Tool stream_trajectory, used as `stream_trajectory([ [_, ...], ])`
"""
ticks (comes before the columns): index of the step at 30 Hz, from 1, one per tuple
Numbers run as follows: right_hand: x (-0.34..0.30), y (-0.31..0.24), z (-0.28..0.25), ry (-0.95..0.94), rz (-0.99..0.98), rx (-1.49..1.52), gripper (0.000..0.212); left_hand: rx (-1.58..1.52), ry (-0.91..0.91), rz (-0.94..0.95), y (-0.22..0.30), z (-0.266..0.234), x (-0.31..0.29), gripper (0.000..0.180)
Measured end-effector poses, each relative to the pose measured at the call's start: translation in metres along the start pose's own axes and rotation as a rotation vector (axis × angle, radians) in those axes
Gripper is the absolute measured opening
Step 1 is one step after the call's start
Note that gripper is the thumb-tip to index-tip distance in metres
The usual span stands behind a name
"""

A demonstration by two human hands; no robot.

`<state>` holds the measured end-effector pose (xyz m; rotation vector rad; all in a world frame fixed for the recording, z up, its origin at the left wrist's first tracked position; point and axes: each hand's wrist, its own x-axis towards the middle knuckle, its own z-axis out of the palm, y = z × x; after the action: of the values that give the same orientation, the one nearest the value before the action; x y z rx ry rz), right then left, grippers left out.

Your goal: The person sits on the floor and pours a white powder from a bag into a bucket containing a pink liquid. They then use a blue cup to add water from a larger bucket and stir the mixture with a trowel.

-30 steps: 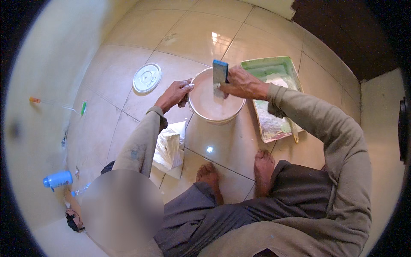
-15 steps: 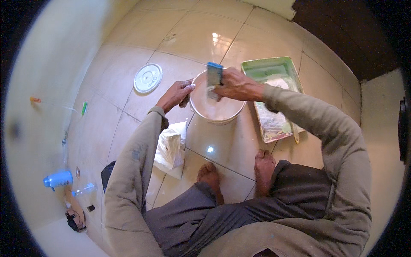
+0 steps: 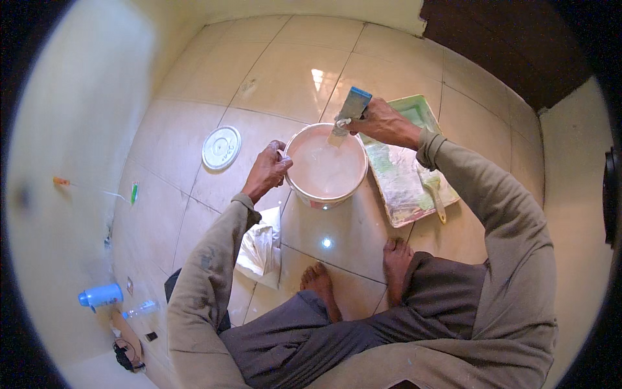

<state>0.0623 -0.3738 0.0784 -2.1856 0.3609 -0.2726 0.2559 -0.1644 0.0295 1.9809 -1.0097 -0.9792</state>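
Note:
A white bucket (image 3: 297, 185) stands on the tiles in front of me, holding a pale pinkish, creamy mix (image 3: 324, 170). My left hand (image 3: 267, 170) is closed on the bucket's left rim, with white smears on its fingers. In my right hand (image 3: 382, 122) is a flat scraper (image 3: 354, 106), grey with a blue upper edge. It tilts over the bucket's far right rim, and its coated, narrower lower end reaches into the mix. How deep that end goes is hidden.
A stained green paint tray (image 3: 405, 188) with a brush (image 3: 434, 194) lies right of the bucket. Left are a round white lid (image 3: 221, 148) and a white plastic bag (image 3: 262, 249). A blue flask (image 3: 102, 295) and clear bottle (image 3: 140, 308) are at lower left.
My right hand and the scraper have shifted right, from over the bucket's middle to its far right rim. My left hand stays on the rim. The view has shifted slightly.

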Motion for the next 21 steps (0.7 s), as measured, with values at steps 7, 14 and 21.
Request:
stream_trajectory([
  [7, -0.016, 0.019, -0.023, 0.03, 0.095, -0.046, 0.026, 0.337, 0.11, 0.162, 0.071, 0.008, 0.021, 0.033],
  [14, -0.021, 0.047, -0.031, 0.276, 0.075, 0.342, 0.03, 0.425, 0.191, 0.192, 0.12, 0.003, 0.055, 0.03],
  [21, -0.013, 0.071, -0.052, 0.433, 0.162, 0.33, 0.032, 0.437, 0.249, 0.298, 0.151, 0.026, 0.093, 0.026],
])
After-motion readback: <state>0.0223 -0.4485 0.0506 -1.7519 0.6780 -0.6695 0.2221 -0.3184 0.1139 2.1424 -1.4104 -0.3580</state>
